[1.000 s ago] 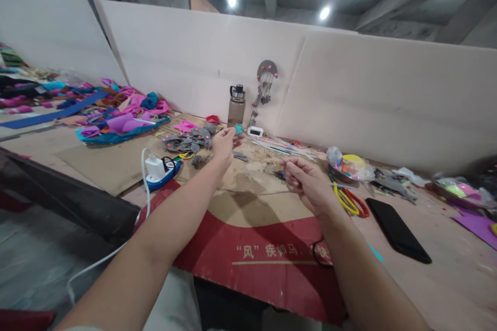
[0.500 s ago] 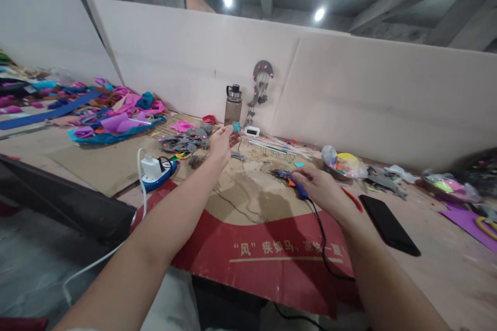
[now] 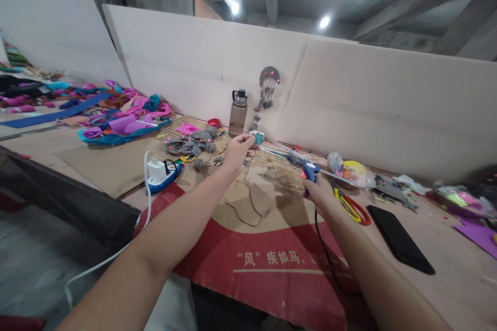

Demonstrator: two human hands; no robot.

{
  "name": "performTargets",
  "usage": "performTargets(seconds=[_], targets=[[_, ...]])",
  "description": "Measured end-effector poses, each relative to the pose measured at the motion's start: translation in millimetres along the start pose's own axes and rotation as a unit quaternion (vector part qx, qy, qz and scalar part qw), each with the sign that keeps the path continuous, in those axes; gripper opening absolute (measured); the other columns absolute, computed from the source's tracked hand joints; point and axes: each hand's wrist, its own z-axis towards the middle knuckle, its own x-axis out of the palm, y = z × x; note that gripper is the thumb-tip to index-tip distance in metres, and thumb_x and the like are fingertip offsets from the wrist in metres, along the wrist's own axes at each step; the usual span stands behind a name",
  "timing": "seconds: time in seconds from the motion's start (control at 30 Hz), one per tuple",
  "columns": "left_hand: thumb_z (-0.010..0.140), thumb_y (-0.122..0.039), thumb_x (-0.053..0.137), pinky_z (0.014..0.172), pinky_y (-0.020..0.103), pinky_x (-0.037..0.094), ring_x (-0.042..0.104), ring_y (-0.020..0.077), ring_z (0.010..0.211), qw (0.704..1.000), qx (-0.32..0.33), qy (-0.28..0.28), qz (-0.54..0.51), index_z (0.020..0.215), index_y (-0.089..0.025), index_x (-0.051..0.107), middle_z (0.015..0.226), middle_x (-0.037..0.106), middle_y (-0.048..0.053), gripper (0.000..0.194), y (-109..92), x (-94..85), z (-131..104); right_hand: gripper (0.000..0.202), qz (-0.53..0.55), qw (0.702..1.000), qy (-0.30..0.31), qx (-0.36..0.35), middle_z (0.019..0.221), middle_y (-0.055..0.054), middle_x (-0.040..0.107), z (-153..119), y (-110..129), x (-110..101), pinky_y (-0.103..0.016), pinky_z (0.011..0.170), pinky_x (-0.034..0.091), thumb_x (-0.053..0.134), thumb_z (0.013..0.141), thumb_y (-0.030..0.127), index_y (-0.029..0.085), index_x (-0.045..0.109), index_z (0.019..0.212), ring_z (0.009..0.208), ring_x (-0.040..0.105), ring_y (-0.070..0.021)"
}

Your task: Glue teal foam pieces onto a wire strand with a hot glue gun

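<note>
Between the thumb and fingers of my left hand is a small teal felt piece, held above the cardboard. A grey cord trails from near that hand down onto the cardboard. My right hand is wrapped around a blue hot glue gun, its nozzle pointing left toward the teal piece but apart from it. A clear glue stick sticks out of its back, and its black cable hangs over the red printed part of the cardboard.
A water bottle stands against the white partition. Grey felt pieces and a blue power strip lie left. To the right are scissors, a black phone and a bowl of bagged items.
My right hand has lifted the glue gun off the cardboard, uncovering the scissors' yellow and red handles. My left hand still holds the teal piece, slightly farther right in view.
</note>
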Motion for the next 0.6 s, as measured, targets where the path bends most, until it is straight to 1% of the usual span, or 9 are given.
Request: performTargets(seconds=[0.07, 0.1, 0.17, 0.2, 0.27, 0.33, 0.4, 0.53, 0.6], targets=[[0.076, -0.021, 0.069, 0.041, 0.015, 0.036, 0.066, 0.0094, 0.060, 1.000, 0.002, -0.004, 0.011, 0.081, -0.013, 0.063, 0.076, 0.067, 0.003, 0.012, 1, 0.9, -1, 0.023, 0.069, 0.998, -0.011, -0.006, 0.068, 0.003, 0.059, -5, 22, 2, -0.027, 0.048, 0.051, 0.062, 0.062, 0.029, 0.024, 0.049, 0.080, 0.054, 0.056, -0.0129], [0.075, -0.021, 0.069, 0.042, 0.015, 0.037, 0.066, 0.0096, 0.061, 1.000, 0.002, -0.007, 0.016, 0.081, -0.013, 0.063, 0.075, 0.067, 0.003, 0.011, 2, 1.4, -1, 0.031, 0.154, 0.988, -0.009, -0.010, 0.078, 0.002, 0.063, -9, 34, 3, -0.027, 0.052, 0.053, 0.066, 0.059, 0.025, 0.025, 0.049, 0.085, 0.059, 0.058, -0.0128], [0.074, -0.021, 0.069, 0.044, 0.015, 0.038, 0.066, 0.0101, 0.063, 1.000, 0.002, -0.013, 0.023, 0.081, -0.013, 0.064, 0.074, 0.067, 0.003, 0.011, 3, 2.2, -3, 0.041, 0.256, 0.966, 0.027, -0.034, 0.092, 0.001, 0.066, -18, 56, 7, -0.026, 0.055, 0.053, 0.072, 0.059, 0.023, 0.026, 0.050, 0.093, 0.066, 0.060, -0.0127], [0.074, -0.021, 0.070, 0.045, 0.015, 0.039, 0.066, 0.0104, 0.064, 1.000, 0.002, -0.014, 0.026, 0.081, -0.013, 0.065, 0.074, 0.067, 0.003, 0.012, 4, 2.3, -3, 0.040, 0.279, 0.957, 0.042, -0.059, 0.095, 0.001, 0.066, -22, 65, 9, -0.024, 0.055, 0.051, 0.072, 0.061, 0.025, 0.025, 0.051, 0.095, 0.066, 0.059, -0.0119], [0.072, -0.024, 0.071, 0.047, 0.016, 0.040, 0.066, 0.0109, 0.065, 0.999, 0.002, -0.013, 0.030, 0.081, -0.013, 0.065, 0.075, 0.068, 0.003, 0.015, 6, 1.8, -3, 0.035, 0.307, 0.943, 0.061, -0.109, 0.089, 0.002, 0.064, -30, 75, 15, -0.024, 0.055, 0.048, 0.071, 0.069, 0.028, 0.025, 0.051, 0.098, 0.064, 0.056, -0.0112], [0.071, -0.027, 0.071, 0.048, 0.016, 0.040, 0.066, 0.0112, 0.066, 0.999, 0.007, -0.006, 0.033, 0.082, -0.013, 0.066, 0.075, 0.068, 0.004, 0.018, 9, 0.9, -3, 0.030, 0.304, 0.938, 0.071, -0.147, 0.079, 0.004, 0.060, -36, 76, 21, -0.024, 0.054, 0.045, 0.067, 0.076, 0.031, 0.025, 0.050, 0.100, 0.060, 0.051, -0.0114], [0.070, -0.028, 0.071, 0.048, 0.016, 0.040, 0.065, 0.0111, 0.067, 0.999, 0.015, 0.003, 0.033, 0.082, -0.013, 0.066, 0.077, 0.069, 0.004, 0.020, 12, 0.2, -3, 0.027, 0.285, 0.940, 0.077, -0.172, 0.077, 0.004, 0.057, -40, 71, 26, -0.026, 0.054, 0.044, 0.064, 0.081, 0.033, 0.025, 0.048, 0.102, 0.058, 0.048, -0.0114], [0.068, -0.030, 0.072, 0.048, 0.017, 0.039, 0.065, 0.0115, 0.068, 0.999, 0.017, 0.013, 0.028, 0.081, -0.013, 0.065, 0.081, 0.069, 0.005, 0.022, 16, 2.5, -5, 0.022, 0.234, 0.949, 0.084, -0.196, 0.089, 0.001, 0.060, -44, 58, 26, -0.027, 0.054, 0.044, 0.058, 0.087, 0.036, 0.025, 0.048, 0.104, 0.057, 0.046, -0.0112], [0.067, -0.030, 0.072, 0.048, 0.017, 0.039, 0.065, 0.0118, 0.067, 0.999, 0.012, 0.014, 0.027, 0.080, -0.014, 0.065, 0.080, 0.068, 0.005, 0.023, 16, 4.7, -7, 0.020, 0.191, 0.955, 0.067, -0.216, 0.091, -0.001, 0.060, -45, 54, 24, -0.028, 0.055, 0.044, 0.056, 0.089, 0.038, 0.025, 0.050, 0.103, 0.058, 0.046, -0.0120]])
